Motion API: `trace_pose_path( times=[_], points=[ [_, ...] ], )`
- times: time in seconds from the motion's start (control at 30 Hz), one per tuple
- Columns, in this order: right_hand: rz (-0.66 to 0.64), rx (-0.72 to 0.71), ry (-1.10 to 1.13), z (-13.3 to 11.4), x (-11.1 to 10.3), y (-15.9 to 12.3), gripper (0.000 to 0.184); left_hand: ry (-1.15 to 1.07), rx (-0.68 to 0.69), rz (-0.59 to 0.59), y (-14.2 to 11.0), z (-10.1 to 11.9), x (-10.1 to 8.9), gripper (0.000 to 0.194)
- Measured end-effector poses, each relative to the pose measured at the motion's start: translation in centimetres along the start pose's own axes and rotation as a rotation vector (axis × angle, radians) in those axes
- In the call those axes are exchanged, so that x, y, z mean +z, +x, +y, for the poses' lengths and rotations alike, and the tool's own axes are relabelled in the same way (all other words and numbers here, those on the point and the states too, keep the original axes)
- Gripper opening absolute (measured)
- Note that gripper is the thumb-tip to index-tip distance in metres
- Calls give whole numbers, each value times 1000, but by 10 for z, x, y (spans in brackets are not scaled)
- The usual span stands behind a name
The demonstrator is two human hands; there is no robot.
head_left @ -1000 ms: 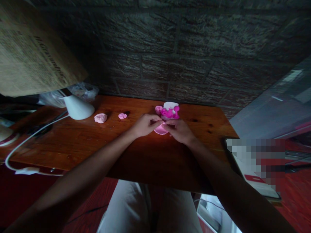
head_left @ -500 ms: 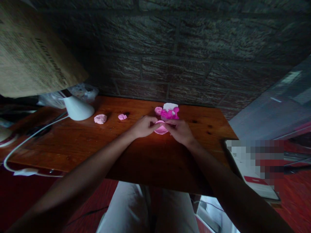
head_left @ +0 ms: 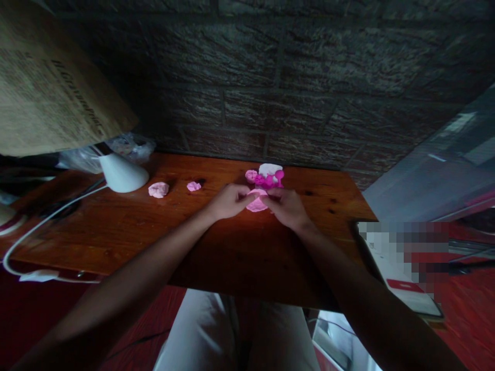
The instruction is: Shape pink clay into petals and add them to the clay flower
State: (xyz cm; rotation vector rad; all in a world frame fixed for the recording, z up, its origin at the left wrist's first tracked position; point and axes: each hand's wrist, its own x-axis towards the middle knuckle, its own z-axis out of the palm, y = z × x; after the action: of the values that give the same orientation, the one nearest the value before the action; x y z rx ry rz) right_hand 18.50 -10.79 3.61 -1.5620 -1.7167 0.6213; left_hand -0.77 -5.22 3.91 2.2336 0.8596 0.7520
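Between my two hands is a flattened round of pink modelling clay (head_left: 257, 202), lit brightly on its face. My left hand (head_left: 231, 201) pinches its left edge, with the thumb laid across the front. My right hand (head_left: 287, 205) grips the right edge the same way, the two thumbs close together; the fingers behind the clay are hidden. Just beyond the hands sit bright magenta moulded shapes (head_left: 279, 178), a small pink round piece (head_left: 251, 176) and a white piece (head_left: 270, 169). Off to the left lie a small pink lump (head_left: 194, 186) and a larger pale pink lump (head_left: 158, 189).
A lamp with a white base (head_left: 124, 174) and a printed paper shade (head_left: 65, 98) stands at the left of the wooden table (head_left: 127, 226). Its white cord (head_left: 46, 221) hangs over the front edge. A brick wall (head_left: 247, 113) runs behind; a flat tablet-like object (head_left: 398, 268) lies at the right edge.
The clay round has tipped so that more of its front face shows, and its thumb-side surface looks flatter. Both hands keep nearly the same place.
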Motion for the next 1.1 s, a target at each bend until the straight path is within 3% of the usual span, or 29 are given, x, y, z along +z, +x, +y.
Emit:
trace_pose_path(
  times=[0.1, 0.33, 0.57, 0.87, 1.1],
  points=[
    [20, 16, 35, 2, 0, 0, 25, -12, -38, -29, 0, -2, -1, 51],
    [-56, 27, -13, -3, -3, 0, 32, 44, 30, 5, 1, 0, -3, 48],
    [5, -12, -66, -4, 0, 0, 32, 29, 35, 81, -1, 6, 1, 45],
    [-17, -47, 110, -2, 3, -1, 22, -108, 44, -3, 2, -1, 1, 39],
    [-4, -52, 7, -4, 1, -2, 28, -31, 52, -14, 0, 7, 0, 36]
  ],
)
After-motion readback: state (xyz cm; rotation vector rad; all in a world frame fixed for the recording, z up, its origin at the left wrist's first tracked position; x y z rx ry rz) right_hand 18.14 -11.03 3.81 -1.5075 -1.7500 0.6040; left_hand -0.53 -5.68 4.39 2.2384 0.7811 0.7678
